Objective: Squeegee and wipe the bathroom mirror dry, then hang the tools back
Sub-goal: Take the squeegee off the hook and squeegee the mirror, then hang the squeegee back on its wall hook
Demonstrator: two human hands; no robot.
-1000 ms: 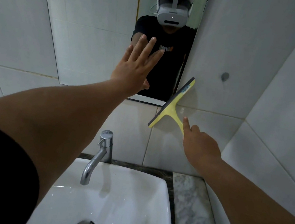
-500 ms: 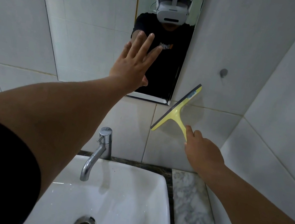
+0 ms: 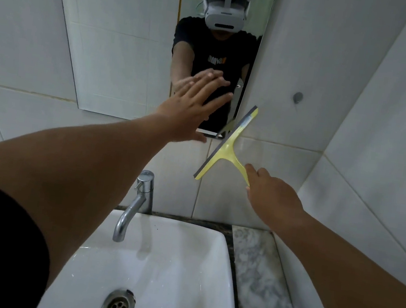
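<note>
Squeegee [image 3: 226, 144] handle clamped in right hand [image 3: 273, 195], blade tilted against tiled wall right of mirror [image 3: 123, 46]; left hand [image 3: 189, 110] spread flat, fingers apart.

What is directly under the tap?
Under the tap is the white sink with its metal drain. The left forearm covers the sink's left edge, so nothing there can be seen.

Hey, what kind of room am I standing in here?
Most likely a small bathroom: a white sink with a chrome tap below a wall mirror, and tiled walls all round.
</note>
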